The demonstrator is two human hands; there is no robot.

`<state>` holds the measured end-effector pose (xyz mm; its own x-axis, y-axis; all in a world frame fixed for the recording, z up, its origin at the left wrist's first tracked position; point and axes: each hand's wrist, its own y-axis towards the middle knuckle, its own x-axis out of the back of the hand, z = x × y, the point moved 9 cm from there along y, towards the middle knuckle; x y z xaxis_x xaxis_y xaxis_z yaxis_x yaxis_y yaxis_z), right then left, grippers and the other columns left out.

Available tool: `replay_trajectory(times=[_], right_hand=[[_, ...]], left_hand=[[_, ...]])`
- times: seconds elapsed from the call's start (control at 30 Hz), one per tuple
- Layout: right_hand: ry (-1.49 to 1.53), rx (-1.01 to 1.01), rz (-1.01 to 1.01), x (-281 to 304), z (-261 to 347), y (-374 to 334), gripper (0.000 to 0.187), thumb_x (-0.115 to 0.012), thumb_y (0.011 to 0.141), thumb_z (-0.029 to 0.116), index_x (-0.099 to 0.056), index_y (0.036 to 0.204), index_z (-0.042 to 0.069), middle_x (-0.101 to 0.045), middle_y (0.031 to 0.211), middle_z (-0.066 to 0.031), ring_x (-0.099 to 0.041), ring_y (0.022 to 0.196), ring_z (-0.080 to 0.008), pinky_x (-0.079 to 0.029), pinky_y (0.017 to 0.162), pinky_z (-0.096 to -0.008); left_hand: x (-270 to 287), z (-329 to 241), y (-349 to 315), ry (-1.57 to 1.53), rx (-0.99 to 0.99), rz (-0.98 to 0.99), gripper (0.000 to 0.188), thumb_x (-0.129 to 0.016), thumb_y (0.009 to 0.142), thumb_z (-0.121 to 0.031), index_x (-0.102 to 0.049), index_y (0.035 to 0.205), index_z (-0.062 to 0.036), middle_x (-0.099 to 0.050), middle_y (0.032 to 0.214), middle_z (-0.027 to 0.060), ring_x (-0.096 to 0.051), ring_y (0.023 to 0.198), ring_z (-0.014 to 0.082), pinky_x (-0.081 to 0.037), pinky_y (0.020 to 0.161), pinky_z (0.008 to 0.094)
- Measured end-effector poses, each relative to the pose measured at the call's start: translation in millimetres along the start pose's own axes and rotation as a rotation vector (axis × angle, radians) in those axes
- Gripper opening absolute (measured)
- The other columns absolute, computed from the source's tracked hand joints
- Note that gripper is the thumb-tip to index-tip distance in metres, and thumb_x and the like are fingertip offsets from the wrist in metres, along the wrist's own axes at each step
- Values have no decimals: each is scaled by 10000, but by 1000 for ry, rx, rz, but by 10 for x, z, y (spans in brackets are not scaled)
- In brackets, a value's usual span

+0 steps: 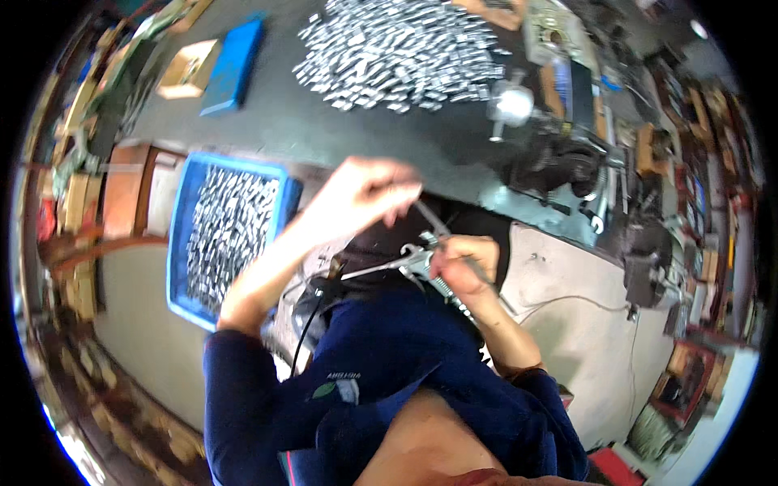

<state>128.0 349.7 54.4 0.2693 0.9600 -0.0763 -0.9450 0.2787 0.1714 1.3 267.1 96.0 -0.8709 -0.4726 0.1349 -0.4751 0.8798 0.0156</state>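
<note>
1. I'm seeing a dark worktable [275,125] spanning the far side.
2. A pile of metal pieces [397,57] is covering its far middle.
3. A blue bin [176,235] is holding similar pieces at left.
4. The left hand [373,190] is curling, blurred, near the far end of a metal bar [429,217]; I can't tell whether it's gripping.
5. The right hand [468,266] is gripping that bar, nearer the body.

The wrench [417,262] mid-frame and the pieces [397,57] at top centre look like shiny metal — the tub [287,196] at left smooth plastic, the shirt [381,340] at lower centre matt cloth.
</note>
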Motion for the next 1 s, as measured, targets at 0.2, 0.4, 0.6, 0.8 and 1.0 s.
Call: replay_trajectory(times=[0.2, 0.4, 0.6, 0.8, 1.0], right_hand=[[-69, 8, 104, -168, -42, 57, 199, -566, 699, 74, -409, 589, 17, -411, 536, -37, -405, 553, -63, -346, 477, -252], [343, -136, 7, -183, -157, 2, 290, -556, 778, 114, -442, 519, 55, -474, 477, -17, -495, 426, -77, -383, 384, -228], [327, -87, 20, -245, -30, 8, 265, -554, 686, 33, -354, 515, 59, -365, 469, 4, -402, 426, -62, -308, 383, -238], [-21, 288, 57, -211, 260, -43, 264, -541, 596, 26, -284, 545, 54, -258, 493, -71, -295, 430, -136, -217, 411, -313], [-226, 539, 130, -257, 439, -58, 302, -603, 576, 86, -305, 533, 62, -305, 503, -86, -352, 428, -271, -246, 410, -360]], left_hand=[[-365, 389, -264, -103, 133, -12, 129, -566, 870, -33, -649, 856, 65, -618, 599, 77, -601, 549, 130, -476, 533, 249], [-435, 539, -266, -430, 74, -2, 148, -610, 843, -48, -631, 887, 92, -624, 677, 167, -599, 502, 226, -520, 442, 305], [-436, 559, -375, -771, 176, 23, 202, -646, 822, -120, -629, 863, 77, -609, 607, 168, -561, 414, 225, -504, 461, 322], [-607, 618, -526, -1075, 189, 5, 247, -635, 838, -192, -615, 872, 52, -572, 546, 152, -519, 361, 222, -500, 454, 341], [-639, 558, -611, -993, 271, 63, 383, -621, 822, -268, -568, 953, 88, -588, 644, 161, -573, 459, 250, -520, 513, 349]])
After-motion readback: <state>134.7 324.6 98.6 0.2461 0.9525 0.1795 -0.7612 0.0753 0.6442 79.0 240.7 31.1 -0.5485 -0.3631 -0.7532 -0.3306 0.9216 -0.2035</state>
